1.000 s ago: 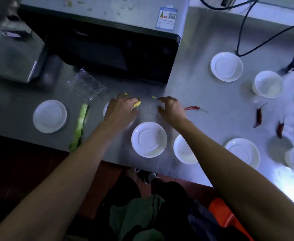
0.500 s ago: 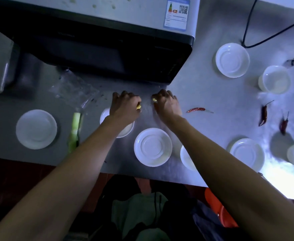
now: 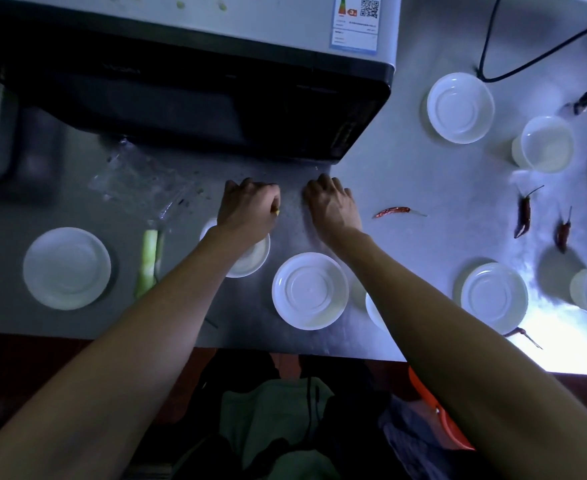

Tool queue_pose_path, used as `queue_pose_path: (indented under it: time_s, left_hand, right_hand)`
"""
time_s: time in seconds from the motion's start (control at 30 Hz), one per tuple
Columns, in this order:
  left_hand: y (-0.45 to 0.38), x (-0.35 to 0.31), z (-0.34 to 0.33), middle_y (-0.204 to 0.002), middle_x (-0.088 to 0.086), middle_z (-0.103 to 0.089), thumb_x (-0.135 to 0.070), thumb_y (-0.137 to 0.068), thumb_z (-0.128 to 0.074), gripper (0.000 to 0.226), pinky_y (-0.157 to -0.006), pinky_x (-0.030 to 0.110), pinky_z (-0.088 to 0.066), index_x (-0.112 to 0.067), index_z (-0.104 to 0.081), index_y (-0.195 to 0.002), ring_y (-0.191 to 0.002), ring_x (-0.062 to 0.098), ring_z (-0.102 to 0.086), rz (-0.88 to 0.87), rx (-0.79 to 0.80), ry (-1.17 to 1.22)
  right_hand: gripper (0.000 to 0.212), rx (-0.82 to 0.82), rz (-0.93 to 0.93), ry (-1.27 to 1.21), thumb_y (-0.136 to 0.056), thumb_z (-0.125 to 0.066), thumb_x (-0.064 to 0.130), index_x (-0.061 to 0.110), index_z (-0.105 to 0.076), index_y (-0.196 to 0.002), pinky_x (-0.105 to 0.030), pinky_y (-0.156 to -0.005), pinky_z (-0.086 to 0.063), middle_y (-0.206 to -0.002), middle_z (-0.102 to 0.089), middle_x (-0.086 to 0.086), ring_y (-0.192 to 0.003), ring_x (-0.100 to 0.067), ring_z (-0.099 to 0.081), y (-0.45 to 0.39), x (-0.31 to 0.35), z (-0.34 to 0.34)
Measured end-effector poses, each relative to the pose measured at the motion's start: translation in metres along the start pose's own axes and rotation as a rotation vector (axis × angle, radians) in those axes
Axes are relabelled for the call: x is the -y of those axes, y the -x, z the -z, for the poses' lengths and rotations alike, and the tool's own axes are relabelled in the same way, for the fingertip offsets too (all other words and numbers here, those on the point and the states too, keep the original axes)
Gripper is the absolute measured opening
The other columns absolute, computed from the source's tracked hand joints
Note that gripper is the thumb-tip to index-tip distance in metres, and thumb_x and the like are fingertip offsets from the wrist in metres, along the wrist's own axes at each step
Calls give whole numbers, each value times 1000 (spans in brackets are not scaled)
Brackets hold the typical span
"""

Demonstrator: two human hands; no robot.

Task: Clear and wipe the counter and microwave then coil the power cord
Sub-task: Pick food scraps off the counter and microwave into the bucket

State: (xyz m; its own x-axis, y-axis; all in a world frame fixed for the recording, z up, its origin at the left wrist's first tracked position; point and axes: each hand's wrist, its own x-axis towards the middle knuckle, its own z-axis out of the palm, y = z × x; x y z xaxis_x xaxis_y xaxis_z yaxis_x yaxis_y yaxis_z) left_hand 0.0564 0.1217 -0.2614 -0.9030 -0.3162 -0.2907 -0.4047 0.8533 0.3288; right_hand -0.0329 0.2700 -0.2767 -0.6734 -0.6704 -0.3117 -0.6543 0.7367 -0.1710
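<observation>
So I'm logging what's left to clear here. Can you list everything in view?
microwave: 1, dark front, pale top with crumbs, back left
sticker: 1, blue-edged, microwave top
power cord: 1, black, back right
saucers: about 6, white, across the counter
cups: about 3, white, right side
dried chillies: 4, red, right half
scallion piece: 1, green, front left
plastic wrap: 1, clear, beside the microwave
left hand: holds a small yellow scrap
right hand: fingers curled on the counter

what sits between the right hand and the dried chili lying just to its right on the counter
Nothing visible: bare counter separates the right hand from the nearest dried chili. The white dishes lie nearer the counter's front edge, off that path.
</observation>
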Motion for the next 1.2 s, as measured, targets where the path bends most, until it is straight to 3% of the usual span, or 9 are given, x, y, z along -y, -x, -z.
queue_pose_path:
  time_s: [0.1, 0.23, 0.4, 0.5, 0.73, 1.0, 1.2]
  left_hand:
    - [2, 3, 1, -81, -2, -68, -12, -81, -56, 10, -85, 39, -35, -21, -60, -80, -90, 26, -56, -29, -23, 46]
    - [1, 4, 7, -84, -3, -69, -11, -81, -59, 11, -84, 38, -43, -21, -62, -84, -86, 26, -60, -63, -23, 97]
    - [-4, -11, 13, -95, -4, -71, -16, -85, -62, 10, -83, 34, -45, -24, -64, -91, -93, 24, -62, -137, -2, 115]
    - [-7, -32, 15, -98, -3, -71, -18, -85, -63, 10, -84, 34, -48, -24, -65, -93, -95, 25, -63, -198, 21, 108]
    - [-3, -98, 13, -98, 7, -68, -15, -84, -64, 6, -77, 39, -51, -19, -64, -89, -94, 32, -61, -410, 55, 92]
    - [26, -212, -23, -99, 2, -71, -15, -82, -64, 11, -79, 35, -44, -24, -67, -88, -102, 28, -61, -636, 63, 5]
    - [92, -317, -64, -99, 2, -72, -17, -82, -65, 12, -76, 34, -47, -23, -68, -92, -95, 30, -62, -782, 130, -71]
  right_hand:
    - [31, -31, -18, -8, -97, -45, 6, 9, -51, -127, -40, -88, -42, -126, -51, -12, -113, -32, -48, 7, 2, -2]
    - [15, -127, -91, -108, -98, -44, 7, 6, -55, -107, -41, -77, -38, -105, -59, -14, -99, -35, -52, 18, -1, 0]
    - [12, -280, -161, -271, -93, -46, 3, 3, -58, -88, -37, -62, -29, -83, -58, -16, -79, -36, -51, 42, -9, 9]
    - [11, -328, -240, -303, -92, -50, -2, 4, -59, -89, -41, -56, -39, -83, -59, -15, -77, -36, -51, 60, -17, 16]
    - [10, -450, -437, -393, -93, -55, 2, 2, -64, -95, -49, -71, -48, -92, -65, -16, -84, -40, -56, 120, -51, 31]
    - [9, -593, -680, -519, -95, -57, 14, 9, -65, -94, -44, -68, -47, -92, -65, -8, -83, -30, -56, 237, -106, 21]
    - [7, -706, -841, -560, -92, -60, 13, 8, -65, -91, -42, -69, -47, -90, -65, -9, -82, -30, -57, 365, -157, -7]
